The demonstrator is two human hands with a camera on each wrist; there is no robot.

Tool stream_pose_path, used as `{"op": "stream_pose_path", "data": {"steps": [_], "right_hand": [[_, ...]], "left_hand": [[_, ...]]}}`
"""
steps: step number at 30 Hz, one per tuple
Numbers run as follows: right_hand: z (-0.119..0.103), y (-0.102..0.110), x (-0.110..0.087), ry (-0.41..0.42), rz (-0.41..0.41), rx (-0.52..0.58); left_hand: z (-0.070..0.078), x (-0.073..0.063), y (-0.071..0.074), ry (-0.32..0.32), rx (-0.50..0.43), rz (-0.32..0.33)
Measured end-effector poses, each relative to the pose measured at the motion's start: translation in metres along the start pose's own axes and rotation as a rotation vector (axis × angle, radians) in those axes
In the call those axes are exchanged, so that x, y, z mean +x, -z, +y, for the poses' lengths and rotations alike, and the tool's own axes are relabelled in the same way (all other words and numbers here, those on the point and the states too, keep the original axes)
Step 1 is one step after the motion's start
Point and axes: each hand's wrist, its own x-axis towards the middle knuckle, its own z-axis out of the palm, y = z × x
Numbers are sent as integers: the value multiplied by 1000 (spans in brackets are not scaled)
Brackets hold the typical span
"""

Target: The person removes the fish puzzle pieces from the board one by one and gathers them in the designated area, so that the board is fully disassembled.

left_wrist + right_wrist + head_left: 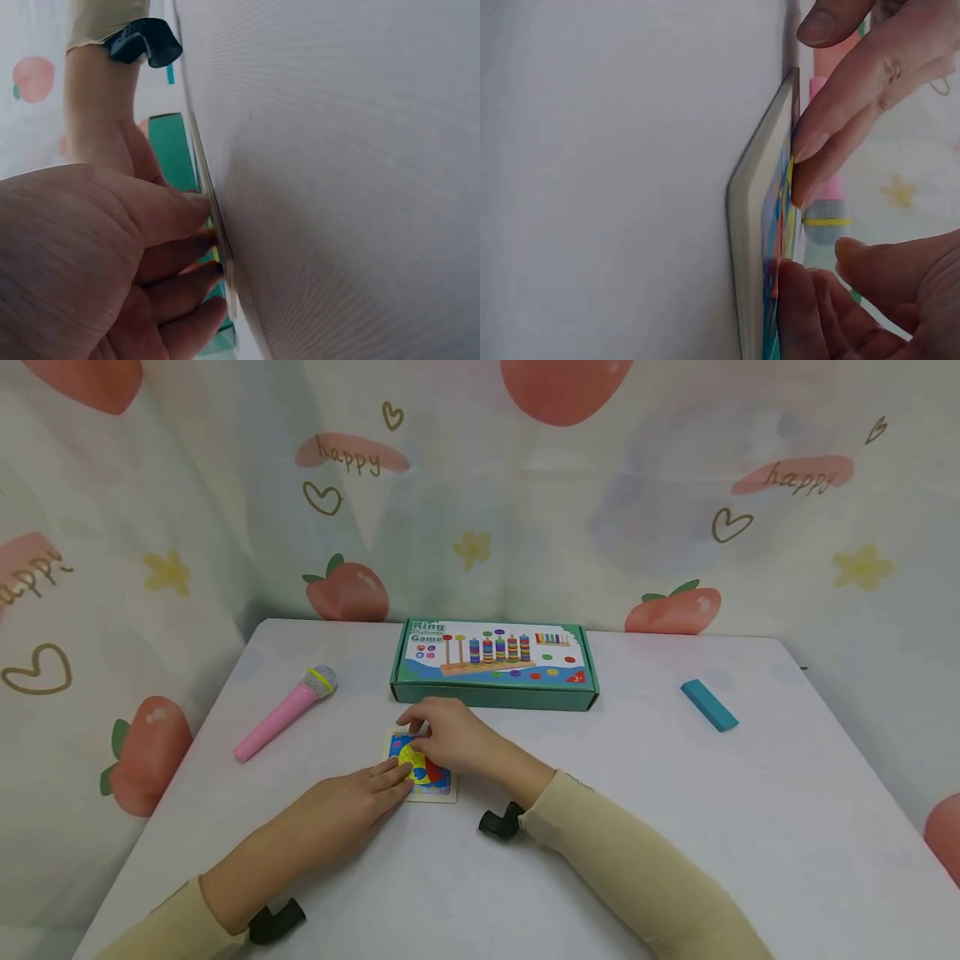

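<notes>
A small square picture board (442, 789) with a pale rim, blue, yellow and red on its face, lies flat on the table; it looks like a child's puzzle. My left hand (352, 802) rests its extended fingertips on the board's left side. Over the upper right part, my right hand (457, 739) touches the face with a bent fingertip. In the right wrist view, the right thumb (855, 259) stands apart from that finger, and no piece shows between them. Part of the picture is hidden under both hands.
Behind the board stands a green Ring Challenge Game box (495, 693). A pink toy microphone (281, 717) lies to the left, and a teal block (709, 705) to the far right. The white table (675, 827) meets a patterned cloth backdrop (555, 518).
</notes>
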Motion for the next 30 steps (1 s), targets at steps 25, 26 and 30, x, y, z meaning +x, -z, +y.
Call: {"op": "stream_pose_path", "data": {"steps": [25, 26, 30], "right_hand": [[-8, -15, 10, -45, -12, -114], [-8, -15, 10, -49, -11, -119], [-8, -16, 11, -67, -16, -124]], "left_hand": [[5, 0, 0, 44, -73, -18], [5, 0, 0, 44, -74, -19], [5, 2, 0, 39, -55, -21]]}}
